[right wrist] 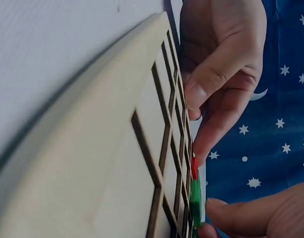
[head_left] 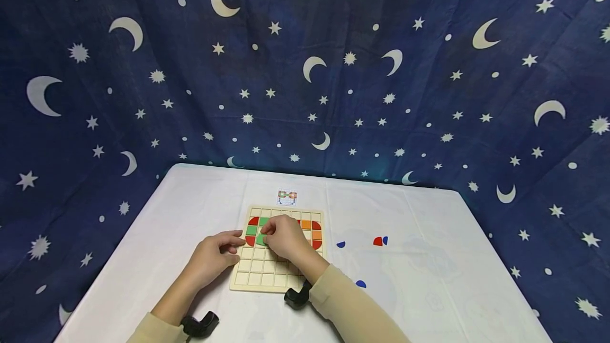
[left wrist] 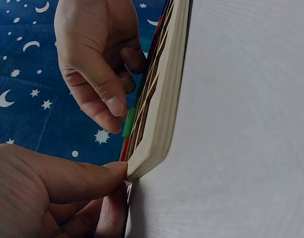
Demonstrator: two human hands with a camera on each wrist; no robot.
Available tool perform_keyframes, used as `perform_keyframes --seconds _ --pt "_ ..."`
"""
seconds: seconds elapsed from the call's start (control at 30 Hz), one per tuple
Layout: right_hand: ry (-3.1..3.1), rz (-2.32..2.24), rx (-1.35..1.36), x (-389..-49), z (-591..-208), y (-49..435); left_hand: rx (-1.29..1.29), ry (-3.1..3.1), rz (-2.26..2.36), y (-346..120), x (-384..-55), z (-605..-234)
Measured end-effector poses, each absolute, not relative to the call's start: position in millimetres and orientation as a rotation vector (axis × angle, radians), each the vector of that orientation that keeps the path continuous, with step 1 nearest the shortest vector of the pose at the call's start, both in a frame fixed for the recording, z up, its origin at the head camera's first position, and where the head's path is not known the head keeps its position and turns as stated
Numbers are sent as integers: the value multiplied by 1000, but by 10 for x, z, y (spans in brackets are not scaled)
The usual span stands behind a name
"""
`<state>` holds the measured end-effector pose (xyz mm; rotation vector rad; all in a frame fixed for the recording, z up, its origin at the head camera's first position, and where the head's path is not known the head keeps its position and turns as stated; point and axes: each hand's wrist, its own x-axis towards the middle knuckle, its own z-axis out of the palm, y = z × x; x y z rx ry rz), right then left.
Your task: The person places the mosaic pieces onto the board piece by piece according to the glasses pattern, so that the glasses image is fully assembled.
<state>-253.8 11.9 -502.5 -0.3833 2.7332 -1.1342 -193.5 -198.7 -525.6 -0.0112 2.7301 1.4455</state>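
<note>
A pale wooden grid board (head_left: 254, 279) lies on the table with flat red, green and orange pieces on its upper rows. My right hand (head_left: 286, 237) reaches over it, fingertips curled at a green square tile (head_left: 260, 240) near the left side. In the right wrist view, this hand's thumb and finger close in on the green tile (right wrist: 196, 198). The left hand (head_left: 212, 258) is at the board's left edge; its fingertips touch the rim beside a red quarter-round piece (head_left: 250, 240). Part of the pattern is hidden under the right hand.
Behind the board lies a small pattern card (head_left: 287, 197). To the right are loose pieces: a blue half-round (head_left: 341, 244), a red piece (head_left: 377, 241) beside another blue one (head_left: 385, 240), and a blue piece (head_left: 361, 283) nearer the front. A starry curtain (head_left: 286, 68) hangs behind.
</note>
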Motion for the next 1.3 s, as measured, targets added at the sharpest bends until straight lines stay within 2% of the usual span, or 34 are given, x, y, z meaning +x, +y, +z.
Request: perform_keyframes --seconds 0.4,0.67,1.03,1.3 --pt "2780 -951 -517 -2513 -5031 114 -23 2732 1451 -1980 -1946 -5261" --pt "2683 -1079 -562 -2521 -4945 232 -40 2720 1454 -1970 -1948 -5273" --pt "2644 -1257 -502 -2517 -4851 696 -39 2738 1426 -1957 -1929 -5252" --pt "2653 -1331 -342 -2500 -4881 1157 -26 2742 1425 -1966 -1937 -5265"
